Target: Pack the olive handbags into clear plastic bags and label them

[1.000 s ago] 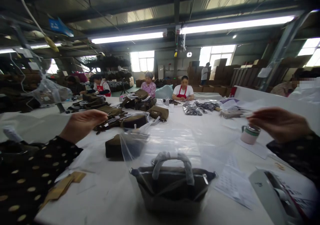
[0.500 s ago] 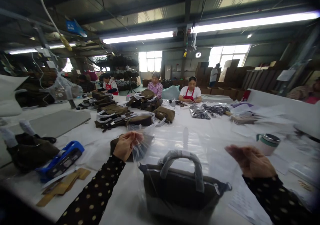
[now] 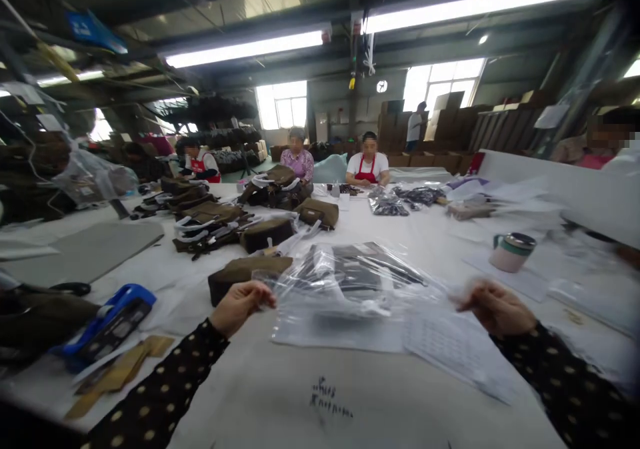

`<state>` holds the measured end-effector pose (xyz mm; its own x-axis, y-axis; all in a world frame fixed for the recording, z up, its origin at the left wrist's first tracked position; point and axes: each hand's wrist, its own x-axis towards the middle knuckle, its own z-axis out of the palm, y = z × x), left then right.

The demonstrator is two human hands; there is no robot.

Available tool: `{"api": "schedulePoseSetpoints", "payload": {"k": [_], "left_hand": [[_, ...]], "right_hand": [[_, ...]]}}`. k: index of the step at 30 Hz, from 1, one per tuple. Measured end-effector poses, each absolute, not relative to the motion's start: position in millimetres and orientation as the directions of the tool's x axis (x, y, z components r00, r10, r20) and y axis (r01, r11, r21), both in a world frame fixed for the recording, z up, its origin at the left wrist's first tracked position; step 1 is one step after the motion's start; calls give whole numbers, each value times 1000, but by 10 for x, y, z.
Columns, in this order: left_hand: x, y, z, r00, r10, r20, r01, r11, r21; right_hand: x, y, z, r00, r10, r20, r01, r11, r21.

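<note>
A dark handbag [image 3: 367, 269] lies inside a clear plastic bag [image 3: 320, 332] on the white table in front of me, its wrapped handles showing blurred through the film. At the left edge of the plastic, my left hand [image 3: 243, 306] pinches the film between thumb and fingers. My right hand [image 3: 495, 306] has its fingers closed on the plastic's right side, slightly smeared by motion. Just beyond my left hand rests an olive bag [image 3: 245, 276]. A printed paper sheet [image 3: 455, 352] lies near the plastic's right part.
Piled olive bags [image 3: 215, 222] stand at the back left. A blue tape dispenser [image 3: 113, 326] and brown card strips [image 3: 120, 372] are at the left. A lidded mug [image 3: 513, 252] is at the right. Co-workers sit across the table, one in a red apron [image 3: 367, 169].
The handbag in its plastic has moved away from me and now lies lower and flatter. Handwriting on the near table surface has come into view. The camera view has shifted.
</note>
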<state>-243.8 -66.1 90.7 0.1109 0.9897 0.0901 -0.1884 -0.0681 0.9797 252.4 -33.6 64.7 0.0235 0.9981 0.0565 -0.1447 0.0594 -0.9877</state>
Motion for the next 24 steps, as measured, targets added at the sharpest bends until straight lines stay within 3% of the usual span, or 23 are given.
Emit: {"api": "schedulePoseSetpoints", "payload": {"k": [6, 9, 11, 14, 16, 18, 21, 24], "left_hand": [[-2248, -1201, -355, 135, 962, -236, -94, 250, 964], [-2334, -1387, -539, 165, 952, -257, 29, 256, 966], [-2405, -1526, -423, 215, 959, -186, 93, 170, 981], [-2311, -1759, -74, 210, 975, 77, 137, -108, 985], [-2041, -1905, 68, 316, 933, 172, 347, -282, 894], [-1668, -1999, 7, 533, 835, 136, 554, -466, 690], [-1194, -1981, -388, 620, 773, 131, 677, -612, 409], [-1043, -1853, -707, 588, 796, 146, 723, -598, 346]], "right_hand": [[2341, -1202, -676, 59, 977, -206, -194, -191, -962], [2297, -1476, -957, 57, 972, -229, -150, -218, -964], [2372, -1622, -994, 42, 977, -208, -138, -201, -970], [2514, -1876, -860, 116, 993, -23, -151, -5, -989], [2484, -2092, -688, 141, 974, 180, -12, 183, -983], [2287, -2317, -523, -57, 953, 298, 181, 303, -936], [1803, -2577, -445, -471, 835, 286, 282, 449, -848], [1403, -2678, -603, -612, 730, 306, 311, 577, -755]]}}
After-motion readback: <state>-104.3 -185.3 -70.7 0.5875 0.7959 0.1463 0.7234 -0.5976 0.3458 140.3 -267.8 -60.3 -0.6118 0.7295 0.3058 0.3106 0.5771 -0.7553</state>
